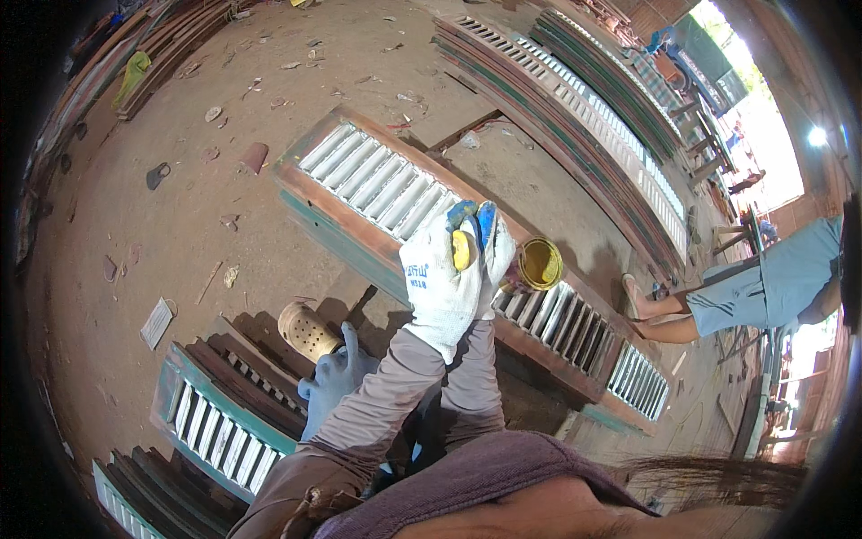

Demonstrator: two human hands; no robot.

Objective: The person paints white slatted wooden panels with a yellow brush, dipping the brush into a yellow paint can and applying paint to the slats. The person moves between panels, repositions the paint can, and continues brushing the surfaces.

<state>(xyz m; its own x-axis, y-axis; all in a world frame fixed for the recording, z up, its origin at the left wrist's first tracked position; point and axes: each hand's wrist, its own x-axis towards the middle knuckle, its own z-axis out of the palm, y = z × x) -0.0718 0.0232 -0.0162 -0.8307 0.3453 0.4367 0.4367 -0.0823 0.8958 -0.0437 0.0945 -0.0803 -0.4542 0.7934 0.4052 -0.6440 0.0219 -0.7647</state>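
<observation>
Both my hands, in white gloves with blue-coated fingers, come together above a louvered wooden shutter [364, 193]. My left hand [440, 278] is closed, and a small yellow lump [461, 251] shows at its fingers. Pressed close beside it, my right hand [496, 256] is also closed; whatever its fingers hold is hidden. Just right of the gloves stands an open can [540, 263], yellow inside and smeared on its wall. The shutter has a brown frame with white slats to the left of my hands and darker-looking gaps to the right. Beneath it lies a greenish panel [337, 238].
More shutters [220, 431] are stacked at lower left, with long stacks [575, 126] at upper right. A tan clog [307, 331] and a blue-grey glove shape [339, 377] are near my left sleeve. Another person in blue shorts [732, 296] stands at right. Scraps litter the dirt floor.
</observation>
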